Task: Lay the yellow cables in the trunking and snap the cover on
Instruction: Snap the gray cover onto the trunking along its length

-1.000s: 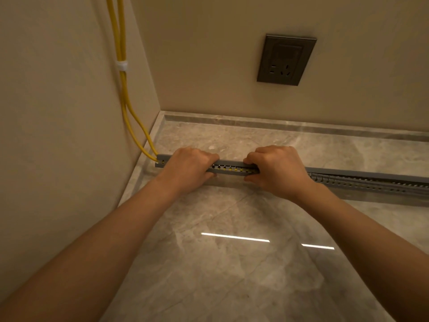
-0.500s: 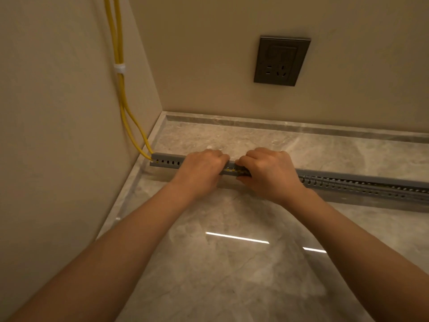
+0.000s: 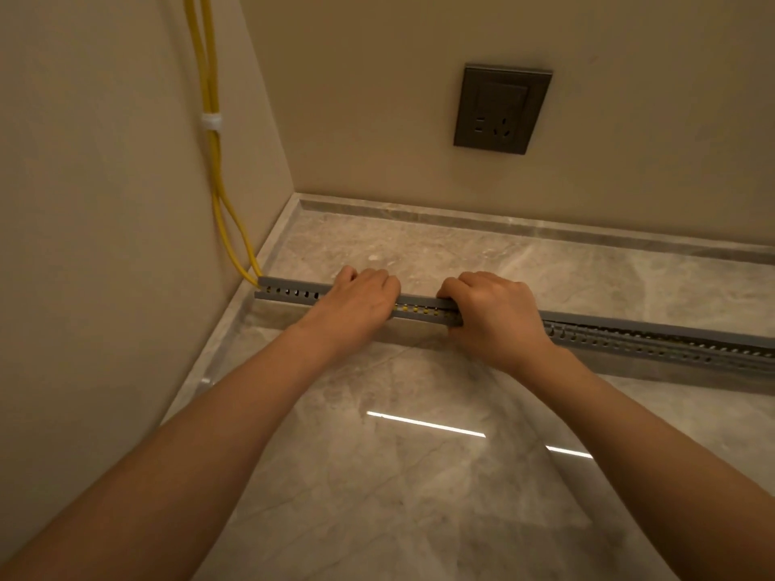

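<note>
Left hand (image 3: 356, 301) and right hand (image 3: 495, 314) fingers curled over grey cover (image 3: 419, 303), pressing it onto slotted trunking (image 3: 629, 341) to seat clips over yellow cables (image 3: 214, 161)

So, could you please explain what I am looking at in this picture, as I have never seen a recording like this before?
There is no machine here. The picture comes from a camera worn on a person's head, looking forward and down, so the two bare arms reaching in are the wearer's own. On the stone floor in a room corner lies a long grey slotted trunking. Two yellow cables, bound by a white tie, run down the left wall and enter its left end; yellow shows through the slots. A grey cover sits on top. The left hand and the right hand both rest on the cover, fingers curled over it, apparently pressing it down. A dark socket is on the far wall.
</note>
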`<move>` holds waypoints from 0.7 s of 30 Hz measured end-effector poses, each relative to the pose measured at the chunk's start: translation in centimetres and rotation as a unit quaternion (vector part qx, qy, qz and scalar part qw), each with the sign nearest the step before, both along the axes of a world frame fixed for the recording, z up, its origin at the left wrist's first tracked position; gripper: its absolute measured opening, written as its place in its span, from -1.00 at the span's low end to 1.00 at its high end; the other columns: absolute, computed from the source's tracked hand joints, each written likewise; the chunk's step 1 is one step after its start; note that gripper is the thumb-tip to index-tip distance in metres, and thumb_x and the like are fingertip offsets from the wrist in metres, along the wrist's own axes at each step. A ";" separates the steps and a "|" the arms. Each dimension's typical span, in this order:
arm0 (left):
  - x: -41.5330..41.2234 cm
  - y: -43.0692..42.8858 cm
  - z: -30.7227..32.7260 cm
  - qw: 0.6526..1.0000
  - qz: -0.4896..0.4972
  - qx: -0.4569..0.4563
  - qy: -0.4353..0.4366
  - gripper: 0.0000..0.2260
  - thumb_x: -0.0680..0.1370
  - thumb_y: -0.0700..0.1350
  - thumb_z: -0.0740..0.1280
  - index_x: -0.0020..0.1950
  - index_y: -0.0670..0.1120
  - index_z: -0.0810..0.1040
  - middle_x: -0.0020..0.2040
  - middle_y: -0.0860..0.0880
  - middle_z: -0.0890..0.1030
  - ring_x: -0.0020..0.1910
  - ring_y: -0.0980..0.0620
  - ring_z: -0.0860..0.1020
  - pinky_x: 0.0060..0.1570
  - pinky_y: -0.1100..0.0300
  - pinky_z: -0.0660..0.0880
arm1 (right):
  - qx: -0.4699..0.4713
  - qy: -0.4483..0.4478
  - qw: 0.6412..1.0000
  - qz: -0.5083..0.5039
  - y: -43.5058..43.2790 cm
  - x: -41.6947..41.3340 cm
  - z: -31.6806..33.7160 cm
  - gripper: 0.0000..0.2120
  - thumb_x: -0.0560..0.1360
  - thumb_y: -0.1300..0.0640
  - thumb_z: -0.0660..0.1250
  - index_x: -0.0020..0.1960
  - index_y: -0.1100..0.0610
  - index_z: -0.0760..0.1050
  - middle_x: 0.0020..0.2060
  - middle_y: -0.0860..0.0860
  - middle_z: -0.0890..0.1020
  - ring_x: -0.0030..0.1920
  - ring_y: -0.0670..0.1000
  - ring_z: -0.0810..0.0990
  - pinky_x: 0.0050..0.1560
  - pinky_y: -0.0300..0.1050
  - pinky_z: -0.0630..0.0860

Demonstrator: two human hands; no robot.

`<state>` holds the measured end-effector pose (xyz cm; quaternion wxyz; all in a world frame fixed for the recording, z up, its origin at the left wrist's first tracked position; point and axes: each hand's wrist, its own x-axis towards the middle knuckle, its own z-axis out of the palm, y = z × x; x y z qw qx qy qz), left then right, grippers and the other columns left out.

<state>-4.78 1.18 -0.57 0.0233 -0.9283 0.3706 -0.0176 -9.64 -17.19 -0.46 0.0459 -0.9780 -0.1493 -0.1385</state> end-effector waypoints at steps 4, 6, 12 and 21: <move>0.4 0.2 0.2 1.000 -0.012 0.016 0.013 -0.89 0.58 -0.24 0.14 0.08 -0.12 0.36 0.05 -0.09 0.46 0.04 -0.06 0.40 0.06 0.11 0.21 | -0.009 0.017 1.000 -0.014 0.5 0.2 0.2 -0.82 0.36 0.15 0.33 -0.04 0.13 0.52 -0.20 0.07 0.60 -0.21 0.15 0.53 -0.36 -0.13 0.21; 0.7 0.2 0.6 0.999 -0.024 0.030 0.028 -0.89 0.59 -0.20 0.13 0.10 -0.13 0.37 0.07 -0.11 0.47 0.06 -0.09 0.42 0.07 0.10 0.23 | -0.019 0.021 0.999 -0.016 0.4 0.3 0.3 -0.80 0.35 0.13 0.34 -0.04 0.11 0.53 -0.21 0.06 0.60 -0.23 0.14 0.53 -0.36 -0.13 0.23; 1.3 0.2 1.2 0.997 -0.059 0.037 0.030 -0.88 0.57 -0.15 0.19 0.07 -0.16 0.38 0.07 -0.15 0.49 0.03 -0.13 0.45 0.00 0.11 0.30 | -0.017 -0.014 1.000 -0.016 0.5 0.2 0.2 -0.81 0.29 0.19 0.39 -0.10 0.17 0.56 -0.31 0.11 0.60 -0.33 0.18 0.54 -0.41 -0.12 0.29; 2.4 0.8 1.3 0.994 -0.077 0.008 0.079 -0.88 0.52 -0.15 0.26 0.02 -0.14 0.44 0.04 -0.16 0.51 0.00 -0.13 0.49 -0.18 0.14 0.31 | -0.031 -0.032 0.999 -0.007 1.2 0.2 0.1 -0.82 0.30 0.20 0.39 -0.10 0.17 0.55 -0.30 0.11 0.61 -0.32 0.20 0.55 -0.42 -0.11 0.29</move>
